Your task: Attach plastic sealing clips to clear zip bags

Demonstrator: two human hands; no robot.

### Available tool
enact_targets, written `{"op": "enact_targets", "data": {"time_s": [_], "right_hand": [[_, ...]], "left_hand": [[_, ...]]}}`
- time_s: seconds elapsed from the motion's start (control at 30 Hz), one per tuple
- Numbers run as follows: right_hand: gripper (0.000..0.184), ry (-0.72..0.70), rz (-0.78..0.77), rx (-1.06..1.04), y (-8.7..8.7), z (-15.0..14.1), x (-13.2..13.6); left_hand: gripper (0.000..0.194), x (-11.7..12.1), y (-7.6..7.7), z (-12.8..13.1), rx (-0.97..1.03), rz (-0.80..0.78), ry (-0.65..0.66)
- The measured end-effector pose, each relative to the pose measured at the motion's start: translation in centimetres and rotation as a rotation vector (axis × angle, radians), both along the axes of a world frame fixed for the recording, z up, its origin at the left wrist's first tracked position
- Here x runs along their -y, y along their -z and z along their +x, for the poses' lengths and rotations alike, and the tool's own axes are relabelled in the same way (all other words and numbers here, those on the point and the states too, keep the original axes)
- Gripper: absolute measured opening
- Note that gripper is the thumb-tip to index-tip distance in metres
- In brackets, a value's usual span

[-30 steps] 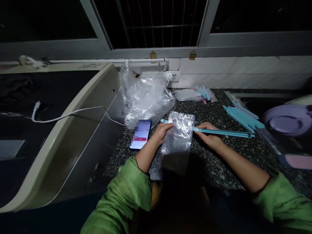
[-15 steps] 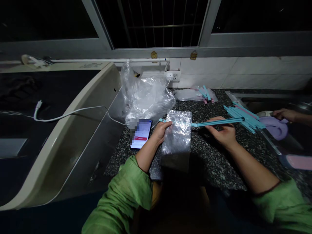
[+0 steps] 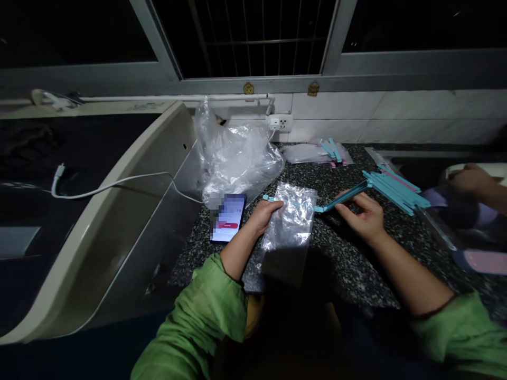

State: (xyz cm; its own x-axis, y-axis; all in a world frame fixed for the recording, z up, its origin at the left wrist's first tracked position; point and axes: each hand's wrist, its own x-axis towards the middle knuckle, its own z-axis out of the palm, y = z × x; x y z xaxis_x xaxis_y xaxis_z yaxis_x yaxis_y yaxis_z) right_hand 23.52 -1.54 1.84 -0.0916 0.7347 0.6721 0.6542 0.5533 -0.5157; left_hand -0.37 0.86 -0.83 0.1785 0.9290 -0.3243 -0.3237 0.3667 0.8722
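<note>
A clear plastic bag hangs flat in front of me, its upper left edge pinched by my left hand with the thumb on top. A light-blue bag sealing clip crosses the bag near its top; one end sticks out beside my left hand. To the right of the bag the clip bends and slants upward. My right hand has its thumb and fingers closed on that slanting part. Beyond it lies a pile of blue clips with a pink one among them.
A lit phone lies left of my left hand. Behind it sits a crumpled plastic bag. More bags with clips lie near the wall. At right, another person's hand is over the sink. A large appliance stands left.
The clip's right part has swung from nearly straight to bent upward, and the bag has tilted slightly. The other person's hand and the purple item at the sink have moved.
</note>
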Motion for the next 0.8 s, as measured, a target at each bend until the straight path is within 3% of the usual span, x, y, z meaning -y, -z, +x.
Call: {"op": "enact_targets", "data": {"time_s": [0.37, 0.8], "right_hand": [[0.006, -0.158, 0.126, 0.025, 0.5, -0.7, -0.4], [0.006, -0.214, 0.11, 0.059, 1.3, -1.6, -0.3]], "left_hand": [[0.026, 0.5, -0.7, 0.3, -0.121, 0.016, 0.048], [0.028, 0.7, -0.5, 0.4, -0.245, 0.14, 0.085]]}}
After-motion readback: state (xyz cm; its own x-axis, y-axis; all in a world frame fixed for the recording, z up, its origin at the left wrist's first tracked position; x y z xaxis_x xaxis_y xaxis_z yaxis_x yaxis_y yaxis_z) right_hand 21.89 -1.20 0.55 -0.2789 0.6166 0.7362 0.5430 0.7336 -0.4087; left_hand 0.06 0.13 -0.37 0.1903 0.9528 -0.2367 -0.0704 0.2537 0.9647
